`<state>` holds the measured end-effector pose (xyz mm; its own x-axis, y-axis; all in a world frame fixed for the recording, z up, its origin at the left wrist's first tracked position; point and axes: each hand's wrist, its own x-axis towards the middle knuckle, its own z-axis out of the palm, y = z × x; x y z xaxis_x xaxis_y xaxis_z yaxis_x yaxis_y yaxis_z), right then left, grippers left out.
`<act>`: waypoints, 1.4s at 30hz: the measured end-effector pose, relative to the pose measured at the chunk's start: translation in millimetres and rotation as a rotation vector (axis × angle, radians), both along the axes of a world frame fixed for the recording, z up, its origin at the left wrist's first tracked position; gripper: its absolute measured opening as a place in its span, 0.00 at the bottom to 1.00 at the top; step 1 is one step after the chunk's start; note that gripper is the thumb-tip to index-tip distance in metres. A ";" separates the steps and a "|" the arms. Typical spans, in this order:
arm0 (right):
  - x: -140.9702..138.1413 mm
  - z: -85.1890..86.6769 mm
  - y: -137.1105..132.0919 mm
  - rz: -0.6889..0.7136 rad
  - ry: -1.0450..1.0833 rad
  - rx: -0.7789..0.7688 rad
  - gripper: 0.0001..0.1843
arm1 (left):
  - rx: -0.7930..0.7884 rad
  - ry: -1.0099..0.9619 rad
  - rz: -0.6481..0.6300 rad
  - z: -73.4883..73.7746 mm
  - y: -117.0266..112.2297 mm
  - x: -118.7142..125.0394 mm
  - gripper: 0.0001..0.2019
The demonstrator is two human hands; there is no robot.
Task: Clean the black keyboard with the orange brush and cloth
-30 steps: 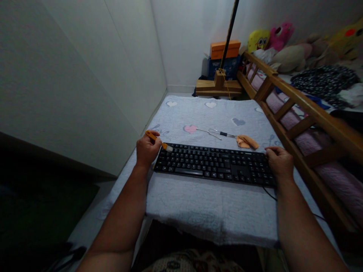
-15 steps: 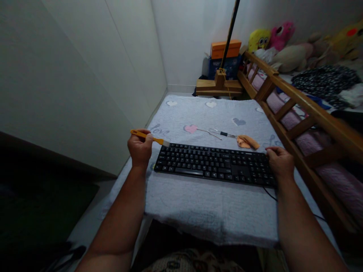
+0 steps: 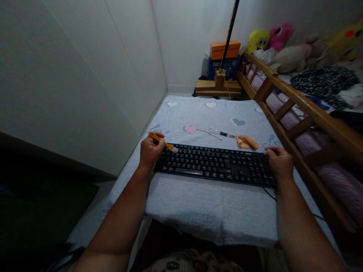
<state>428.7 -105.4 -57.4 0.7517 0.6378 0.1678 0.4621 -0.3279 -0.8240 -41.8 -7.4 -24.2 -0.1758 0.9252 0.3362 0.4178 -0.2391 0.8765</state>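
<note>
A black keyboard (image 3: 210,162) lies across the cloth-covered table, its cable running out near the right end. My left hand (image 3: 151,151) is closed around the yellow handle of a small brush (image 3: 170,147). The pale bristles rest on or just over the keys at the keyboard's upper left. At the other end, my right hand (image 3: 279,162) grips the keyboard's right edge with thumb and fingers. Behind the keyboard lie a cotton swab (image 3: 214,135), a thin metal tool with a black collar (image 3: 223,133) and a crumpled orange cloth (image 3: 246,142).
A pale cloth with hearts (image 3: 190,204) covers the table. A wooden bed rail (image 3: 309,109) runs close along the right side, and a white panel (image 3: 99,75) stands at the left. Behind the table are a wooden stand base (image 3: 218,87) and an orange box (image 3: 225,50).
My left hand has moved right with the brush, whose bristles have gone from the keyboard's upper left corner inward over the keys. My right hand stays at the right edge.
</note>
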 end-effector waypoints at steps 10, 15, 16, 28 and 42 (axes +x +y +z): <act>2.9 -3.0 1.2 0.012 -0.022 -0.014 0.12 | 0.109 0.179 0.309 13.2 0.8 -14.7 0.06; 5.9 -6.9 1.5 0.024 -0.036 0.003 0.13 | 0.126 0.126 0.346 11.1 -0.1 -11.4 0.05; 6.3 -7.3 1.7 0.024 -0.038 0.008 0.13 | 0.127 0.088 0.321 10.9 -0.7 -8.7 0.05; -0.1 2.1 1.1 0.015 -0.012 -0.021 0.13 | -0.057 -0.087 -0.262 25.2 -26.4 50.2 0.08; 1.2 0.0 2.8 0.011 0.016 0.008 0.12 | -0.072 -0.091 -0.305 4.6 -29.4 74.3 0.11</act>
<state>429.8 -102.6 -57.4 0.7471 0.6450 0.1607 0.4524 -0.3163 -0.8338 32.5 -36.8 -19.6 0.0871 0.9608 0.2632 0.2552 -0.2769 0.9264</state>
